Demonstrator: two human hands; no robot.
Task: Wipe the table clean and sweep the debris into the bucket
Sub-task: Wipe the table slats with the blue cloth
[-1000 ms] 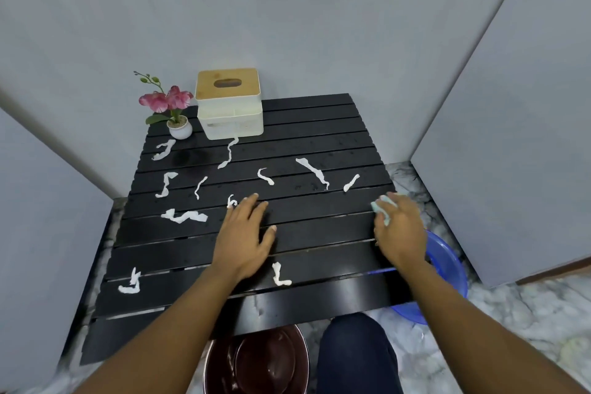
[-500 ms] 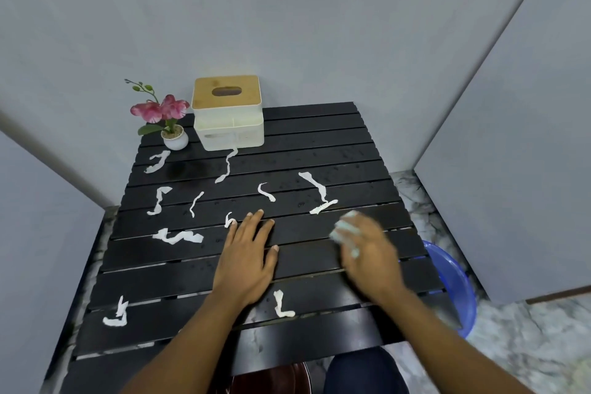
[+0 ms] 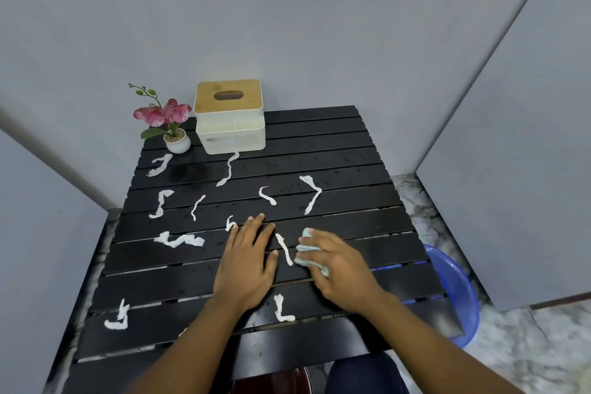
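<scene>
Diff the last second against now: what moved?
The right hand, gripping the cloth, swept left across the table from its right edge to beside the left hand; a white scrap now lies between them. The left hand stayed flat; the tissue box and flower pot kept their places.

cloth (image 3: pixel 305 248): mostly under right hand (image 3: pixel 339 269) | bucket (image 3: pixel 281 382): cut by bottom edge

Black slatted table (image 3: pixel 335 150), white paper scraps (image 3: pixel 179 240) — pale-blue cloth (image 3: pixel 307 253), blue basin (image 3: pixel 454 297).
</scene>
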